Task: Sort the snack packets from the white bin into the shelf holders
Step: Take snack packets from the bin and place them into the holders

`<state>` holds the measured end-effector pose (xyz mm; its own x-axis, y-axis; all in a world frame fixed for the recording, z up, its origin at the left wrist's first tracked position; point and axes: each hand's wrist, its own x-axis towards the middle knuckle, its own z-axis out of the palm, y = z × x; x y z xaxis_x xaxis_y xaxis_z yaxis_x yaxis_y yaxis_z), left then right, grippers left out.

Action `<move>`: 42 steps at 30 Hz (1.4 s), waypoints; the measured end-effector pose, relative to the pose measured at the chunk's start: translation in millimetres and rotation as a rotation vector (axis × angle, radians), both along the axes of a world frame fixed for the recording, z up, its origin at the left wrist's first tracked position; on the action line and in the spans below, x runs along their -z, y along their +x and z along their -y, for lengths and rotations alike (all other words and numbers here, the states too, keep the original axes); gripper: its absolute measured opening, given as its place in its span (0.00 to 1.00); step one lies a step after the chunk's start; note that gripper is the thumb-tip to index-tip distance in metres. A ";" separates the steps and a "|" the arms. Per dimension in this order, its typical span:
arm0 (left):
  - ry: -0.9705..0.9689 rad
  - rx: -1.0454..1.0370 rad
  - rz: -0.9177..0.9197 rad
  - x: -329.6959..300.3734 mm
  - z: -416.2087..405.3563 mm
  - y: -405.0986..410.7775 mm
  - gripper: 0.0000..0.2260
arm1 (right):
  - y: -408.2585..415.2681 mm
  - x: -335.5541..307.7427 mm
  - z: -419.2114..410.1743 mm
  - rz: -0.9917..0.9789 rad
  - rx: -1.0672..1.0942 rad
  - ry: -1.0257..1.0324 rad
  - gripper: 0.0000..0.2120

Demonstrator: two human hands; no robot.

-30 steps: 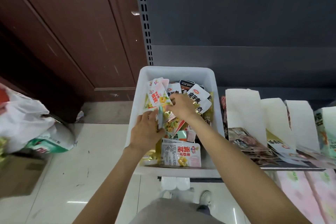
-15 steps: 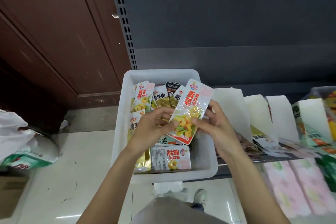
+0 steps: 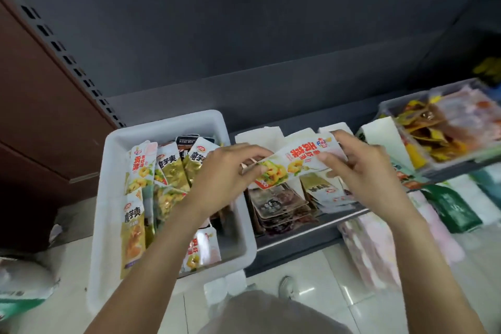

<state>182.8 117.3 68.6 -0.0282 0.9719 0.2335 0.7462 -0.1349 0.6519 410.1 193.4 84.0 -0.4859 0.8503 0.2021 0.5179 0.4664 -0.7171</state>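
Snack packet (image 3: 294, 164) hangs sideways above the shelf holders (image 3: 273, 137), pinched by my left hand (image 3: 230, 173) and right hand (image 3: 363, 171); I'd match its print, then slide it in flat.

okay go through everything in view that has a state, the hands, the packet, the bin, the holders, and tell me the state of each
left hand: pinches the left end of the held packet
right hand: grips the packet's right end
held packet: lifted, lying sideways above the shelf holders
white bin: still partly full of snack packets
shelf holders: white, with stacks of packets in front of them
clear tray: full of mixed packets, blurred
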 end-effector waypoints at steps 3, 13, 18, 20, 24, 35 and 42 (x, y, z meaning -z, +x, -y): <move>0.126 0.084 0.025 -2.7 -43.0 38.4 0.08 | 44.1 -12.7 -10.0 -0.216 0.002 -0.052 0.09; -0.020 0.152 -0.294 52.8 -119.9 122.7 0.10 | 131.2 14.5 -37.1 0.124 0.120 0.245 0.16; -0.112 0.195 -0.435 74.7 -119.3 119.5 0.13 | 113.7 42.0 -47.4 0.463 0.041 0.216 0.23; -0.112 0.223 -0.488 77.8 -117.1 120.4 0.14 | 107.5 49.1 -50.6 0.588 -0.041 0.187 0.22; -0.122 0.241 -0.544 80.8 -114.2 119.8 0.15 | 104.5 56.8 -56.6 0.717 -0.163 0.100 0.17; 0.086 0.058 -0.168 61.5 -90.8 113.5 0.13 | 108.5 35.0 -36.3 0.041 0.119 0.013 0.18; 0.129 -0.436 0.173 45.5 7.1 44.5 0.05 | 8.7 28.7 1.1 -0.199 -0.081 -0.152 0.10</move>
<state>227.3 110.2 23.1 -0.4756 0.8244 0.3069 0.6332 0.0786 0.7700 418.8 192.4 55.3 -0.5174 0.8380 0.1734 0.3244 0.3796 -0.8664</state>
